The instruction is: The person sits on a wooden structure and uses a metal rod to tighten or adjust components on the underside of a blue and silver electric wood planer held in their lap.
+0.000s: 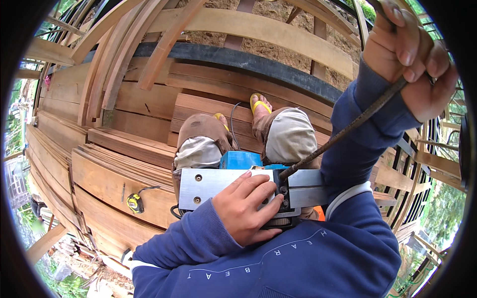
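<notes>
An electric planer (196, 191) with a blue body lies upside down across my lap, its silver sole facing up. My left hand (246, 208) lies on the sole, fingers stretched out and spread, fingertips beside the dark cutter section with its bolts. Raised at the upper right, my right hand (412, 59) is closed around a long, dark metal rod (343, 134). From that fist the rod slants down to the left, and its lower end meets the planer at the cutter section. Whether that end sits on a bolt, I cannot tell.
On wooden planks to the left lie a yellow-and-black tape measure (134, 203) and a thin pencil-like stick (123, 192). Stacked boards (114, 174) rise beside me. Upright timbers (131, 54) and a dark beam (238, 62) stand ahead. A cable (233, 126) runs between my feet.
</notes>
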{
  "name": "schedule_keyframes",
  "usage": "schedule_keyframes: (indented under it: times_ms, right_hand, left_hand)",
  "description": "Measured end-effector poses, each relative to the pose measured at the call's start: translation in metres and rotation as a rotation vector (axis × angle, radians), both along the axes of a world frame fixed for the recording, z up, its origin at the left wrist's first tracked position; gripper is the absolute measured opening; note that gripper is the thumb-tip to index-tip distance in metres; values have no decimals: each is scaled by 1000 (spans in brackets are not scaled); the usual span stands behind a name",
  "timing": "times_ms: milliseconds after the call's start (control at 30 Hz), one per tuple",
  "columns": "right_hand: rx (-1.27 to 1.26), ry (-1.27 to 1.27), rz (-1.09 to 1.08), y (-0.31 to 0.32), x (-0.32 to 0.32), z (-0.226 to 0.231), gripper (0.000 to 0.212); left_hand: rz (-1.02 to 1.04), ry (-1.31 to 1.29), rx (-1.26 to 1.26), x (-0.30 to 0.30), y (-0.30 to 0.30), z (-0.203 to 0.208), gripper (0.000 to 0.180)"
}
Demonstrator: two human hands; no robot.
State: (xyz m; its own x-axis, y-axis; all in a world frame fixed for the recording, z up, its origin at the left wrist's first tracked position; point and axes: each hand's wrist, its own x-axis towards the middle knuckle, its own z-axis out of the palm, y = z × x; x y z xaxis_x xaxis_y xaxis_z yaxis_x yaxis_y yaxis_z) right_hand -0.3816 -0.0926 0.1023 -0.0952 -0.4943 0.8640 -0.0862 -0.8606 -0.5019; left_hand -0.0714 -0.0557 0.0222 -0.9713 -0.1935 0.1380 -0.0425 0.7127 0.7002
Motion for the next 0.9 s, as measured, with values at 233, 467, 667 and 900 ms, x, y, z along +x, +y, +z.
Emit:
schedule_keyframes:
  times_ms: [233, 467, 667, 900]
  right_hand:
    - [55, 8, -38, -3, 0, -9, 42]
    - [85, 24, -74, 0, 8, -8, 43]
    - [35, 1, -105, -7, 8, -4, 43]
    - [-101, 50, 0, 25, -11, 31, 45]
  left_hand:
    - [-48, -34, 42, -3, -9, -2, 57]
    - [-103, -21, 87, -3, -10, -7, 57]
    - [-72, 23, 60, -3, -7, -7, 56]
    - [-27, 53, 12, 3, 4, -2, 57]
